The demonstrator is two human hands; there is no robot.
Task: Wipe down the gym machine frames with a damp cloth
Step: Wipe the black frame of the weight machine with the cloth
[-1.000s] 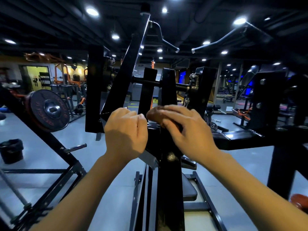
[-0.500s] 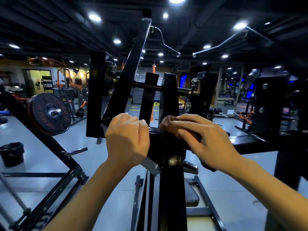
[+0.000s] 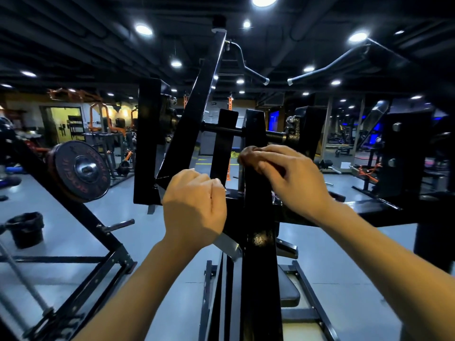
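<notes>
- A dim gym seen from a head-worn camera; a person's two bare forearms reach forward to a black machine frame (image 3: 258,242) that rises up the middle of the view.
- The right hand (image 3: 293,178) lies across the frame's central upright, fingers curled down over a small brownish damp cloth (image 3: 248,155) and pressing it to the metal. Only the cloth's left edge shows past the fingertips.
- The left hand (image 3: 194,210) is clenched in a loose fist just left of the upright, knuckles up. It appears to grip a part of the frame for support, but the back of the hand hides what, if anything, is inside.
- Just above the cloth a horizontal bar ends in a threaded rod (image 3: 275,137) passing through the upright.
- Likely risks: cloth or fingertips could snag on those threads if the wipe travels upward, and much of the cloth could slip out from under the fingers on the narrow upright, since so little of it sticks out.
- A weight plate (image 3: 80,171) hangs on a slanted bar to the left, well apart from both hands. Leaning hard on the frame could shift a pivoting arm, which would pinch the left fist.
</notes>
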